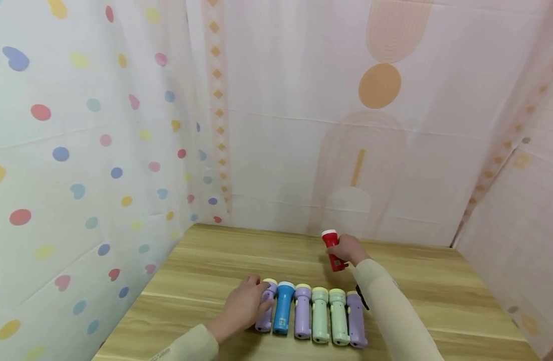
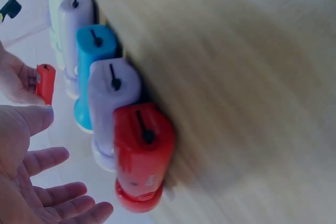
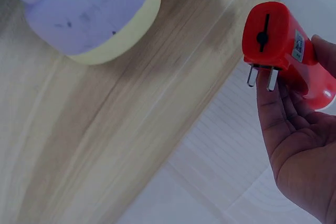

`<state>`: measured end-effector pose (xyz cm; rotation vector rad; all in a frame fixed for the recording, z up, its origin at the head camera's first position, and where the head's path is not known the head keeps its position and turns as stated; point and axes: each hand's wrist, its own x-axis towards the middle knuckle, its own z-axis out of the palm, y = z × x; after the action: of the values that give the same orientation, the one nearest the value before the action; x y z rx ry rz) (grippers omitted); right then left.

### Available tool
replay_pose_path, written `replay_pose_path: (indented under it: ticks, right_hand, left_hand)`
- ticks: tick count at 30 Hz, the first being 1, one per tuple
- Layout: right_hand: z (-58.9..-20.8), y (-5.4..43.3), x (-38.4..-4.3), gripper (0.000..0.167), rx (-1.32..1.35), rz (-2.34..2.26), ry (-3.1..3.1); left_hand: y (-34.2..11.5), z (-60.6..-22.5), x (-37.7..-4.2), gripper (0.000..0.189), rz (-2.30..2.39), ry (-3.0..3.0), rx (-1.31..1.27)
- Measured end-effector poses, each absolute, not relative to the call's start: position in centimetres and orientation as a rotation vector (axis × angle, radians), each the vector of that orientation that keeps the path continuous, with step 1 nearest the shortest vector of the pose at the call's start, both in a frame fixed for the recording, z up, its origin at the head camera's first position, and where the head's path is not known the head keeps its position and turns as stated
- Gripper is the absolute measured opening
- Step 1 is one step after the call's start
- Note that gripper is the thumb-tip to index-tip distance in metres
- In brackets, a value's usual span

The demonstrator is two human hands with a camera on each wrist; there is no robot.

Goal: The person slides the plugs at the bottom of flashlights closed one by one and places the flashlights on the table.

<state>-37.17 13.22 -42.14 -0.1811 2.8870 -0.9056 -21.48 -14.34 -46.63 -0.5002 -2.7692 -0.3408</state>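
Note:
My right hand (image 1: 350, 249) grips a red flashlight (image 1: 332, 246) above the far part of the table, its white head end up. In the right wrist view two metal plug prongs (image 3: 272, 79) stick out near its tail. My left hand (image 1: 245, 307) is at the left end of a row of flashlights, beside a purple flashlight (image 1: 266, 306). Its fingers look extended and hold nothing in the left wrist view. There a second red flashlight (image 2: 144, 150) ends the row; the left hand hides it in the head view. A blue flashlight (image 1: 283, 307) lies next to the purple one.
Rightward the row continues with a purple flashlight (image 1: 303, 312), two pale green flashlights (image 1: 320, 316) and another purple flashlight (image 1: 356, 321) near my right sleeve. They lie side by side on the wooden table (image 1: 204, 260). Patterned curtains (image 1: 276, 165) stand behind and beside the table.

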Motion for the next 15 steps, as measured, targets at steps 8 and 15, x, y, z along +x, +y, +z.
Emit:
replay_pose_path:
  ticks: [8, 15]
  right_hand:
    - [-42.3, 13.4, -36.7, 0.034, -0.095, -1.125, 2.768]
    - [-42.5, 12.9, -36.3, 0.033, -0.06, -1.358, 2.592]
  left_hand:
    - [-14.1, -45.3, -22.8, 0.036, -0.476, -2.814, -0.514]
    - [-13.6, -44.8, -23.7, 0.037, -0.469, -2.825, -0.528]
